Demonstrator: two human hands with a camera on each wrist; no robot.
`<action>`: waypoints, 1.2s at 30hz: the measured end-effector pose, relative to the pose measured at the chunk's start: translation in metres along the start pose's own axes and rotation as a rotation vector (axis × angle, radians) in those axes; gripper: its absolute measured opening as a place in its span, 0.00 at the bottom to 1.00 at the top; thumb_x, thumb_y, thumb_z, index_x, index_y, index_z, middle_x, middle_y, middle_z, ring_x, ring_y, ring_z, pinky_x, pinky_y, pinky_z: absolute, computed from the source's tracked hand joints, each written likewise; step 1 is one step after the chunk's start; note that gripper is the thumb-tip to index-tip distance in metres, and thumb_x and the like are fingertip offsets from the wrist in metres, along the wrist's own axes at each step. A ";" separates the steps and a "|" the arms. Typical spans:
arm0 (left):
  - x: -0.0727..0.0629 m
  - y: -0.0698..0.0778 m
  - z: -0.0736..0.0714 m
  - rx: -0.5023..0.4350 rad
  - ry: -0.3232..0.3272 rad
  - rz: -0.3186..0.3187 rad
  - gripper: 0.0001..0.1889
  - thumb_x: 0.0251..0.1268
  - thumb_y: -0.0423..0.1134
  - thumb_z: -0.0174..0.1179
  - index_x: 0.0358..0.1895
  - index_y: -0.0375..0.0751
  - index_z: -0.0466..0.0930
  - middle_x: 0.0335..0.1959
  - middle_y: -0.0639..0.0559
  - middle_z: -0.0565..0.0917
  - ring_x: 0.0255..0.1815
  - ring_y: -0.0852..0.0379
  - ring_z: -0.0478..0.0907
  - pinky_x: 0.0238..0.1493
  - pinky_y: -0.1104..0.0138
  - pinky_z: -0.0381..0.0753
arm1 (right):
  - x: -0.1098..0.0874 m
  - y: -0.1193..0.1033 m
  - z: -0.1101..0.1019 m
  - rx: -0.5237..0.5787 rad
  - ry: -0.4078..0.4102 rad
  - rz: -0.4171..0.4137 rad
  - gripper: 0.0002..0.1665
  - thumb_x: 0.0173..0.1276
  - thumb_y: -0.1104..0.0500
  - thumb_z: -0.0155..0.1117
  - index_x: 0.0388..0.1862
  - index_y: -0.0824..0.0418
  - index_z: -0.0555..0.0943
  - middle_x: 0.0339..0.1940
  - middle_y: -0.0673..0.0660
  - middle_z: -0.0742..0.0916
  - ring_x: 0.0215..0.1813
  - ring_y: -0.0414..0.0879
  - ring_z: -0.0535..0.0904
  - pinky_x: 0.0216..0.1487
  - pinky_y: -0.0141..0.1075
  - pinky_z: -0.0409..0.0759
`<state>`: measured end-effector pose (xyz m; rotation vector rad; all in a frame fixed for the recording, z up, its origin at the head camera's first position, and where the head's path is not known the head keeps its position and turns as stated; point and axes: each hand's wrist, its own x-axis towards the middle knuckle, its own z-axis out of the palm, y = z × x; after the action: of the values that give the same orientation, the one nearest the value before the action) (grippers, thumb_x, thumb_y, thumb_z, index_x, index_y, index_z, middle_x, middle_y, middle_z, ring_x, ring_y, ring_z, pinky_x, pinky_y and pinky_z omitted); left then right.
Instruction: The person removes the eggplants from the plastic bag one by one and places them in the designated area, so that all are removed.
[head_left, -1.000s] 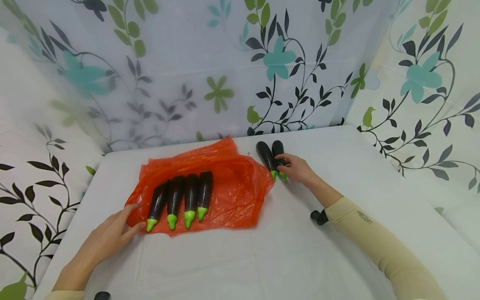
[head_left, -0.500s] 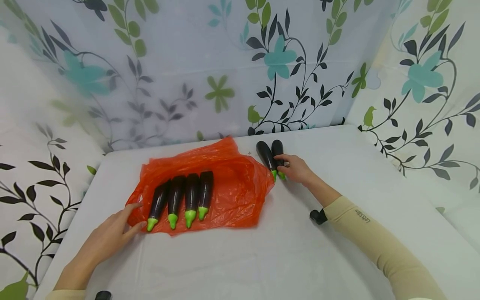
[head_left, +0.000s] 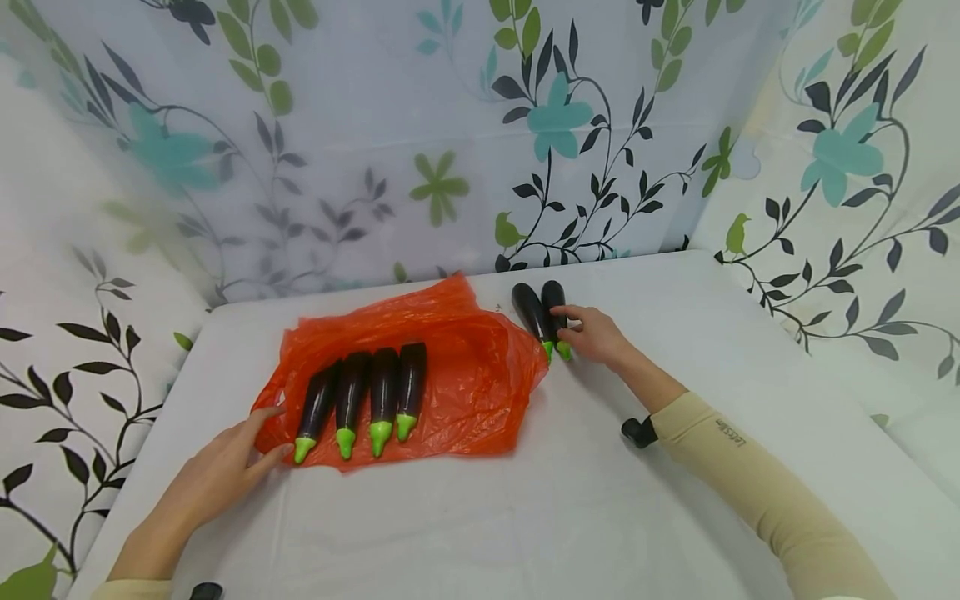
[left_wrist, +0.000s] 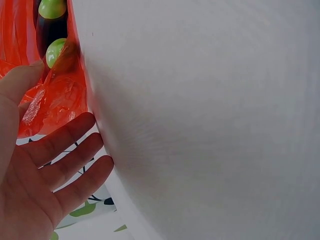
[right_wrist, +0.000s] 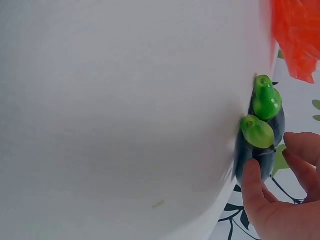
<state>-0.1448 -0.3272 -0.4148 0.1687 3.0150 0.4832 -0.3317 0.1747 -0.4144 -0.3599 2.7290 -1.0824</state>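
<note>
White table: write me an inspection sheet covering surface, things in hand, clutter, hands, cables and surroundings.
Surface: white table, with a small greenish mark in the right wrist view.
Job's things: four eggplants side by side on the red plastic bag, green ends toward the person; two more eggplants beside its right edge.
Clutter: nothing seen.
Left hand: at the bag's left edge, three fingers extended.
Right hand: at the rightmost eggplant; whether it grips cannot be told.
Cables: nothing seen.
Surroundings: leaf-and-flower-print sheeting behind and on both sides.
</note>
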 end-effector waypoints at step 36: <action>-0.001 -0.002 0.001 0.005 0.011 0.023 0.33 0.63 0.50 0.65 0.66 0.38 0.64 0.36 0.46 0.79 0.35 0.50 0.76 0.36 0.45 0.81 | -0.074 -0.100 0.002 0.286 0.023 -0.238 0.23 0.75 0.60 0.55 0.67 0.56 0.73 0.63 0.57 0.77 0.58 0.52 0.78 0.53 0.44 0.81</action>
<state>-0.1437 -0.3284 -0.4165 0.2016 3.0280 0.4807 -0.2447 0.1249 -0.3406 -0.6398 2.5450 -1.5225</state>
